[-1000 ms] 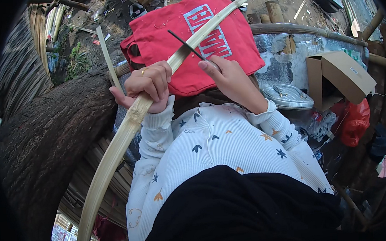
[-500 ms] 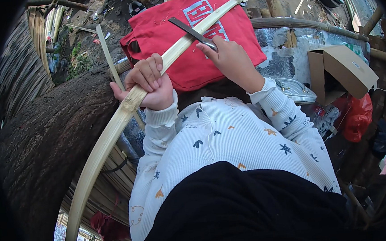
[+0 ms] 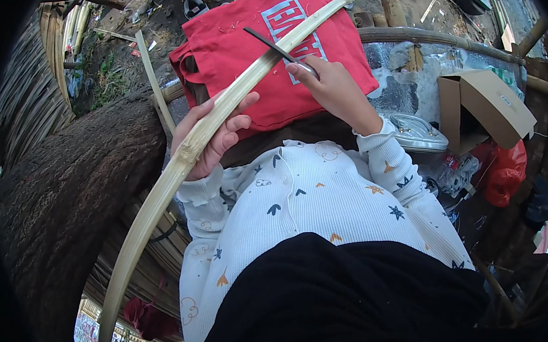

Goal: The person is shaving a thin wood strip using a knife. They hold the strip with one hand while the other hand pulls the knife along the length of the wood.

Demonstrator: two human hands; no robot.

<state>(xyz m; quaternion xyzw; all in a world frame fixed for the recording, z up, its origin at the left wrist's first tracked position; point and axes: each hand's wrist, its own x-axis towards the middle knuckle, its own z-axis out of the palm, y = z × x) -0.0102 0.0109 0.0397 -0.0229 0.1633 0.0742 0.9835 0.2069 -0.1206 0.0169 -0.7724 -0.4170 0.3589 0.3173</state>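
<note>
A long pale bamboo strip (image 3: 154, 197) runs diagonally from the lower left to the upper middle, with a knot near my left hand. My left hand (image 3: 226, 135) cradles it loosely; the strip lies across the palm, with the fingers half curled and apart on its right side. In my right hand (image 3: 333, 87) is a knife (image 3: 270, 43), gripped by its handle. Its dark blade crosses the strip near the upper end. Beneath lies a red cloth bag (image 3: 228, 60) with pale printing, spread over my lap.
To my left is a thick dark trunk (image 3: 76, 159). An open cardboard box (image 3: 495, 101), a silvery pouch (image 3: 419, 132) and a red plastic bag (image 3: 506, 174) are at the right. A bamboo pole (image 3: 430, 35) edges the foil-like surface, and another thin strip (image 3: 153, 78) stands at the left.
My left hand has loosened its wrapped grip and moved slightly down and left, its fingers now apart. The strip's upper end has shifted a little right. The knife has tilted, its blade now narrower in view.
</note>
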